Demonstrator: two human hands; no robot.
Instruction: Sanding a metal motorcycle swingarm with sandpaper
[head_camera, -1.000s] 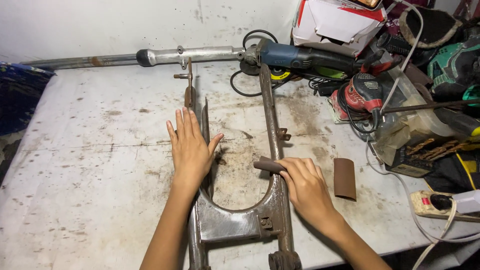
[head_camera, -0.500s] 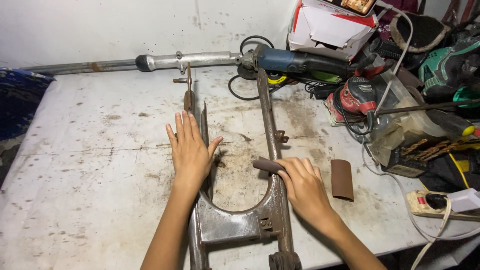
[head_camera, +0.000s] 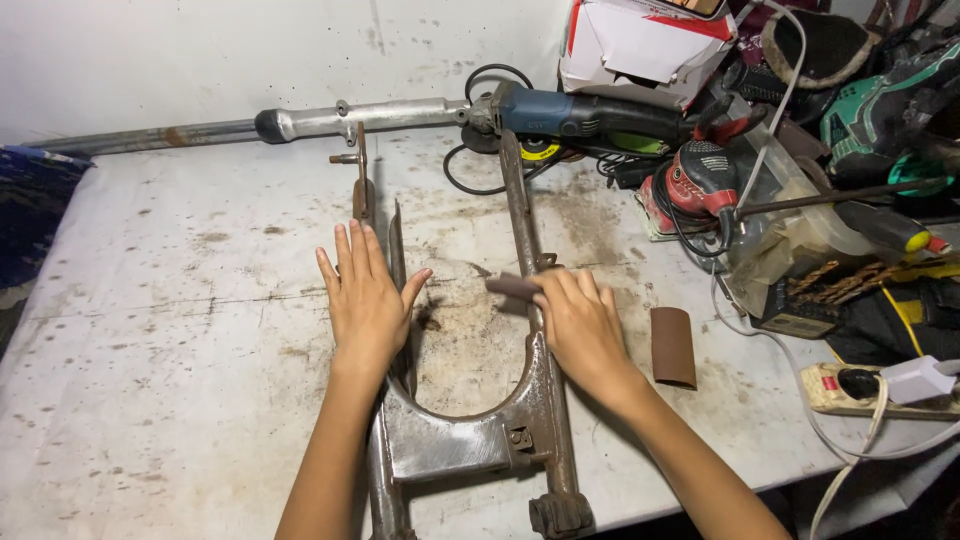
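Note:
A rusty two-armed metal frame (head_camera: 455, 440) lies lengthwise on the stained white table (head_camera: 170, 330). My left hand (head_camera: 365, 295) lies flat, fingers together, pressing down on the frame's left arm. My right hand (head_camera: 580, 325) rests on the frame's right arm and pinches a brown piece of sandpaper (head_camera: 512, 286) against the bar. The crosspiece near me shows bare shiny metal, while the far arms stay rusty.
A second curled strip of sandpaper (head_camera: 673, 346) lies right of my right hand. An angle grinder (head_camera: 580, 115), a long metal tube (head_camera: 300, 123), a red sander (head_camera: 705, 185), a cardboard box (head_camera: 640, 45), drill bits (head_camera: 835, 282) and a power strip (head_camera: 870, 385) crowd the back and right.
My right hand has slid the sandpaper a little farther up the right arm of the frame. My left hand has stayed pressed in place.

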